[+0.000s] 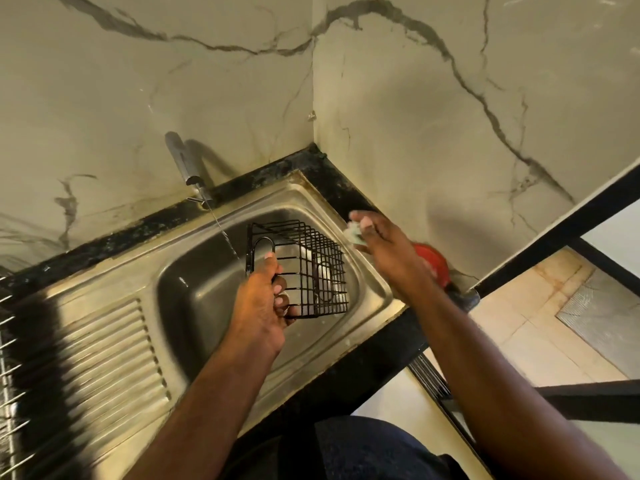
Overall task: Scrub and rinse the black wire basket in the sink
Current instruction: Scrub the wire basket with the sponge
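Note:
The black wire basket (311, 268) hangs tilted over the steel sink bowl (194, 292). My left hand (261, 299) grips its near rim, thumb on a wire at the top. A thin stream of water (225, 237) falls from the tap (183, 164) just left of the basket. My right hand (384, 244) is over the sink's right rim, apart from the basket, and pinches a small pale soapy scrub pad (355, 235) in its fingers.
A red round object (434, 263) sits on the black counter behind my right wrist. The ribbed steel drainboard (104, 348) lies left of the bowl, with a wire rack (7, 341) at the far left edge. Marble walls meet in a corner behind the sink.

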The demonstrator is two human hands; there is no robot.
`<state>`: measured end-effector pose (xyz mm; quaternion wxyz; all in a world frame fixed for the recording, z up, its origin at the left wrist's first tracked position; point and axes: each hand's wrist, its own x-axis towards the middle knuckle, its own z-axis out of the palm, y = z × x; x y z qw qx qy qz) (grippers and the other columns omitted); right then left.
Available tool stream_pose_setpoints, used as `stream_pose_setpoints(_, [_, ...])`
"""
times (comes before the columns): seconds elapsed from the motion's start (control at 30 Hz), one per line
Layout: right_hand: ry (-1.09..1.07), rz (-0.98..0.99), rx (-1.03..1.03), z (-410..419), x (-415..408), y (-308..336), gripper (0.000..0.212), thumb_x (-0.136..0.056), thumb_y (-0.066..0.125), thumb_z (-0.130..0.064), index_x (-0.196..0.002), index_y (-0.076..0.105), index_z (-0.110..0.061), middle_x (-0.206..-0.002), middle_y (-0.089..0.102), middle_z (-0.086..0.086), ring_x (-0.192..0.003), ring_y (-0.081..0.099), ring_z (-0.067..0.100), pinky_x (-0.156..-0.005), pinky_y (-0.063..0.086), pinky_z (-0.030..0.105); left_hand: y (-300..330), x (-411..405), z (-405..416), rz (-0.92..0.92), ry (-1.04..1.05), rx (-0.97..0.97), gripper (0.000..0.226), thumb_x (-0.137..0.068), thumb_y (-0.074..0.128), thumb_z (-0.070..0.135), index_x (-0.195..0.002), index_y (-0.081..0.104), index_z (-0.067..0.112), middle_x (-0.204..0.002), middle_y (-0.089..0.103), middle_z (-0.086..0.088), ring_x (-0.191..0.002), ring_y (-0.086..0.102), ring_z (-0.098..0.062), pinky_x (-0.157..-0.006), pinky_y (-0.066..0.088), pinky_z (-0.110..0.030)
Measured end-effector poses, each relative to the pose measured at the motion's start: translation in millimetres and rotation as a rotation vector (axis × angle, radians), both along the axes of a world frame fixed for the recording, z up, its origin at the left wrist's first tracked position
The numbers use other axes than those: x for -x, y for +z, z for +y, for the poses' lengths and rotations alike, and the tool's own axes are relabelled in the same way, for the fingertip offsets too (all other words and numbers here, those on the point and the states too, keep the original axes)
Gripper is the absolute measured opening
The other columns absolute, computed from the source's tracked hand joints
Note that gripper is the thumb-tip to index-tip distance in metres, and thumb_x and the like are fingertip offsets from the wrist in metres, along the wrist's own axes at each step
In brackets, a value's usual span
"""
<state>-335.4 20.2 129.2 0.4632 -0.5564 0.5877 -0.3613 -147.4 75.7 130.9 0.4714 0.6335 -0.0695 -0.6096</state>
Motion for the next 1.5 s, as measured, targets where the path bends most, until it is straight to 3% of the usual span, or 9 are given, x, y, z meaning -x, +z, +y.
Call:
stream_pose_setpoints(0.23, [0.214,0.011,0.435,16,-83,11,0.046,-0.099,0.056,-0.015,-0.144,0.048,-0.022,-0.137,0.059,-0.003,-0.123,0.055,0.001,-0.097,0.048,0.017,10,-34,10,-0.023,0.126,0.005,0.026,-0.098,0.061,0.045,-0.090,0.063,0.021,-0.065,0.047,0.007,-0.035,0.038,-0.004,-0.040,0.034,-0.023])
stream_pose_setpoints(0.37, [0.607,0.215,0.608,23,-108,-12,0.059,-0.097,0.047,0.006,-0.150,0.037,-0.018,-0.158,0.035,-0.001,-0.148,0.026,0.009,-0.116,0.035,0.035,17,-59,18,-0.077,0.184,0.005,0.033,-0.097,0.060,0.051,-0.083,0.063,0.022,-0.069,0.049,0.006,-0.048,0.032,-0.008,-0.041,0.027,-0.021])
stream_pose_setpoints(0.53, [0.553,0.206,0.690,7,-113,-31,0.049,-0.096,0.039,0.003,-0.141,0.048,-0.015,-0.152,0.042,0.000,-0.146,0.031,0.009,-0.120,0.027,0.031,17,-87,28,0.026,0.229,-0.034,0.044,-0.095,0.056,0.059,-0.070,0.057,0.023,-0.054,0.042,0.011,-0.038,0.026,-0.007,-0.044,0.025,-0.020])
stream_pose_setpoints(0.7, [0.374,0.326,0.456,-28,-105,-41,0.046,-0.098,0.047,0.001,-0.139,0.053,-0.018,-0.144,0.052,0.000,-0.133,0.047,0.008,-0.112,0.041,0.035,7,-113,35,0.075,0.292,-0.041,0.047,-0.092,0.055,0.065,-0.067,0.055,0.025,-0.051,0.039,0.010,-0.039,0.027,-0.010,-0.049,0.028,-0.025])
stream_pose_setpoints(0.83, [0.531,0.399,0.419,-46,-121,-31,0.038,-0.100,0.053,-0.023,-0.138,0.053,-0.026,-0.134,0.059,-0.003,-0.120,0.053,0.009,-0.103,0.044,0.030,5,-117,38,0.038,0.285,-0.052,0.047,-0.093,0.055,0.064,-0.067,0.054,0.024,-0.055,0.038,0.010,-0.045,0.024,-0.011,-0.048,0.024,-0.023])
stream_pose_setpoints(1.03, [0.779,0.498,0.194,-61,-138,-22,0.032,-0.100,0.050,-0.042,-0.108,0.069,-0.018,-0.101,0.071,-0.001,-0.094,0.064,0.014,-0.082,0.051,0.031,0,-114,46,0.021,0.208,-0.095,0.049,-0.093,0.054,0.064,-0.067,0.056,0.024,-0.051,0.035,0.009,-0.044,0.024,-0.012,-0.052,0.027,-0.024])
stream_pose_setpoints(1.2, [0.630,0.437,0.167,-57,-142,-21,0.039,-0.098,0.051,-0.046,-0.088,0.071,-0.015,-0.079,0.069,0.002,-0.070,0.063,0.016,-0.064,0.047,0.027,-8,-120,49,-0.009,0.217,0.003,0.036,-0.093,0.062,0.054,-0.074,0.063,0.024,-0.056,0.046,0.012,-0.042,0.032,-0.006,-0.046,0.029,-0.021])
stream_pose_setpoints(1.4, [0.487,0.533,0.283,-53,-151,-2,0.037,-0.097,0.055,-0.047,-0.090,0.072,-0.015,-0.073,0.069,0.004,-0.064,0.065,0.020,-0.063,0.054,0.032,0,-114,53,-0.296,0.121,0.093,0.027,-0.103,0.053,0.044,-0.104,0.068,0.021,-0.093,0.072,0.002,-0.062,0.068,-0.014,-0.048,0.053,-0.032])
stream_pose_setpoints(1.5, [0.496,0.624,0.344,-56,-150,5,0.029,-0.097,0.057,-0.042,-0.099,0.073,-0.019,-0.076,0.066,-0.005,-0.061,0.058,0.007,-0.054,0.045,0.022,-4,-122,59,-0.847,0.008,0.098,0.027,-0.100,0.057,0.046,-0.103,0.071,0.024,-0.085,0.076,0.004,-0.064,0.072,-0.013,-0.053,0.061,-0.037])
